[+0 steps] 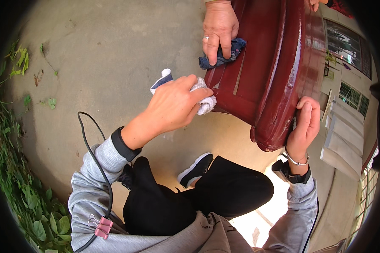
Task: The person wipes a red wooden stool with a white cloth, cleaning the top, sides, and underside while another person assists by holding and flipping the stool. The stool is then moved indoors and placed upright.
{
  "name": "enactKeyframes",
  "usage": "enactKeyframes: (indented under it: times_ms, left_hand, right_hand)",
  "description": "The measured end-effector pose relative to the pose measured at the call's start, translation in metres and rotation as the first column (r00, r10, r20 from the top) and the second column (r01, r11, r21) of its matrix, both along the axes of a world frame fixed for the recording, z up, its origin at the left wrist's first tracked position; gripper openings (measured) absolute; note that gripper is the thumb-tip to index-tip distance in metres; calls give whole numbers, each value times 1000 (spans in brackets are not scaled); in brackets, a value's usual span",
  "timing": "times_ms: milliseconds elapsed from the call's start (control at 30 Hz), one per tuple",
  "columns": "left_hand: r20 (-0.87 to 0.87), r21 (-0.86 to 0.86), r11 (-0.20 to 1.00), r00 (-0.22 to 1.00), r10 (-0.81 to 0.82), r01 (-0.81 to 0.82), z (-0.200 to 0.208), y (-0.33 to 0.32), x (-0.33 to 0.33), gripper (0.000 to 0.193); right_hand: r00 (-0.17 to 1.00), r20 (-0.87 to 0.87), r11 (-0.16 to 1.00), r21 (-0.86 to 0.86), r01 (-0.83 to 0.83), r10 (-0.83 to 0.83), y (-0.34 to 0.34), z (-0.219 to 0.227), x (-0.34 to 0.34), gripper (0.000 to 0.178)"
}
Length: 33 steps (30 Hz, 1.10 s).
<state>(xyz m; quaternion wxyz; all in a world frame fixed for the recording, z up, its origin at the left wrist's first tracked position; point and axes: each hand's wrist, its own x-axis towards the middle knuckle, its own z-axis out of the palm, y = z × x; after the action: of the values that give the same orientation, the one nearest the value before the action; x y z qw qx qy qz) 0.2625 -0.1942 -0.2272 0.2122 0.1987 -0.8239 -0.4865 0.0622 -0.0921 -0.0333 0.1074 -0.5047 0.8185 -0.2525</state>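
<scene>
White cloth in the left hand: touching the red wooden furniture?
Touching. The head view shows the white cloth, bunched in the left hand, pressed against the red wooden furniture at its lower panel edge, no gap.

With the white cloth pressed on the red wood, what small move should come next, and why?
Probably slide the left hand with its white cloth along the dark red wooden piece, since the cloth sits at one lower spot, the right hand steadies the edge, and another person's hand wipes higher up.

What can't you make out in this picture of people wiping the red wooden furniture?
Head view only:
- Red furniture: its top runs past the upper edge, so its kind is unclear.
- White cloth: mostly covered by the left hand.
- Right hand: fingertips hidden behind the furniture's edge.
- Other person's hand on a dark cloth: arm cut off above.
</scene>
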Motion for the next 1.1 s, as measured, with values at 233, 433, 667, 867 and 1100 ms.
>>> enactKeyframes:
  times_ms: [233, 433, 667, 867, 1100]
  left_hand:
    - [-187, 67, 996, 981, -42, 55, -7, -11, -30, 36]
    - [-80, -231, 961, 982, -172, 149, -10, -26, -42, 24]
    - [154, -242, 955, 979, -135, 170, 11, -76, -18, 21]
    - [-193, 144, 985, 979, -66, 95, -1, -55, -5, 30]
    - [-159, 284, 956, 987, -22, 67, -18, 19, -18, 36]
  right_hand:
    - [1000, 4, 1000, -15, -4, 5, 1, -2, -1, 18]
    - [998, -45, 999, -3, -36, 36, -2, -2, 2, 18]
    - [999, -45, 999, 31, -9, 11, -2, 0, 4, 19]
    - [1000, -28, 1000, 27, 11, -10, 0, 0, 2, 19]
    - [999, -26, 997, 59, 43, -42, 2, 1, 3, 19]
